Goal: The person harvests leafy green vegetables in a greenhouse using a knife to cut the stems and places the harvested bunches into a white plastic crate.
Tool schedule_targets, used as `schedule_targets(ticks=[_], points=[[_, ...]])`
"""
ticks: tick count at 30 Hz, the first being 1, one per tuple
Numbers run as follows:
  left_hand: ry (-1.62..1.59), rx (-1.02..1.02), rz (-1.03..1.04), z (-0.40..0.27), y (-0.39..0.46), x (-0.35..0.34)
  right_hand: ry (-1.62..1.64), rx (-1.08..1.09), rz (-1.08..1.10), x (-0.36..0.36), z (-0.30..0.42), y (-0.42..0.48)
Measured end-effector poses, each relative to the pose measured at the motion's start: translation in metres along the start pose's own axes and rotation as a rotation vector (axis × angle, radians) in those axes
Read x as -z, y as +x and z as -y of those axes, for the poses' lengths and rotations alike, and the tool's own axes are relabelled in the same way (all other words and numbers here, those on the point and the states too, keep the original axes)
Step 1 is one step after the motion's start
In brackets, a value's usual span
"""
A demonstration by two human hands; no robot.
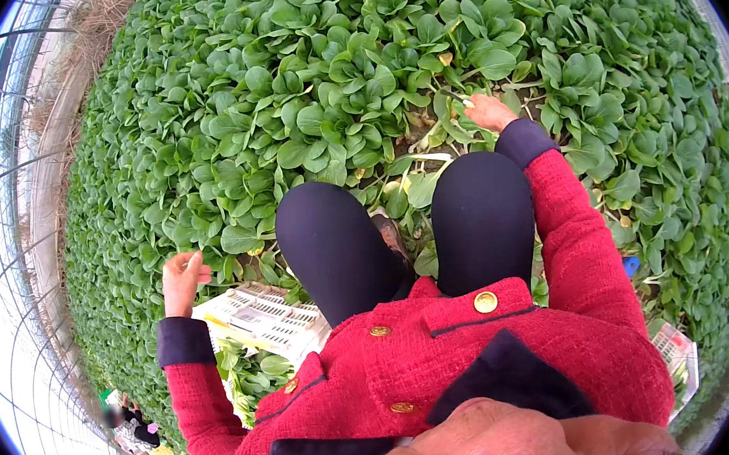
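Note:
My right hand [491, 112] reaches in among the leafy green plants, which look like bok choy [334, 115]. It is closed around a small knife [455, 96] with a dark blade and a pale handle end. Cut stalks and yellowed leaves [424, 162] lie on the soil between that hand and my knees. Out to the left, my left hand [184, 281] is raised with bent fingers, near the far end of a white plastic crate [268, 319]. Something small and pink shows at its fingertips; whether it is held is unclear. Picked greens [247, 377] fill part of the crate.
Another white crate [679, 355] stands behind at the right, near a small blue object [631, 265]. A pale slatted panel or crate [714, 29] is at the far right. Along the left runs a greenhouse frame [1, 216]. A person [136, 424] is farther back at lower left.

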State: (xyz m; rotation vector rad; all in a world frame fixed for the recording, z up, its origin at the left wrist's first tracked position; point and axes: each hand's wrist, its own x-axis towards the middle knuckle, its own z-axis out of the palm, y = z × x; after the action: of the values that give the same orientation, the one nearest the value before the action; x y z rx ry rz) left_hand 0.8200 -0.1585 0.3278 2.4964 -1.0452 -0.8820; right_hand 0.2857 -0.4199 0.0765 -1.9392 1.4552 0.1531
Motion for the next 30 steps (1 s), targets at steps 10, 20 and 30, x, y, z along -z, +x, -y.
schedule_targets(ticks=[10,20,30], points=[[0.798,-1.213,0.400,-0.324,0.099,-0.355,0.431,-0.472,-0.385,-0.048,-0.074,0.035],[1.355,-1.572,0.159,-0.390,0.171,-0.567,0.653,-0.391,-0.331,-0.049,-0.113,0.084],[1.361,-1.586,0.188,-0.360,0.213,-0.538,0.704,-0.395,-0.379,-0.066,-0.105,0.108]])
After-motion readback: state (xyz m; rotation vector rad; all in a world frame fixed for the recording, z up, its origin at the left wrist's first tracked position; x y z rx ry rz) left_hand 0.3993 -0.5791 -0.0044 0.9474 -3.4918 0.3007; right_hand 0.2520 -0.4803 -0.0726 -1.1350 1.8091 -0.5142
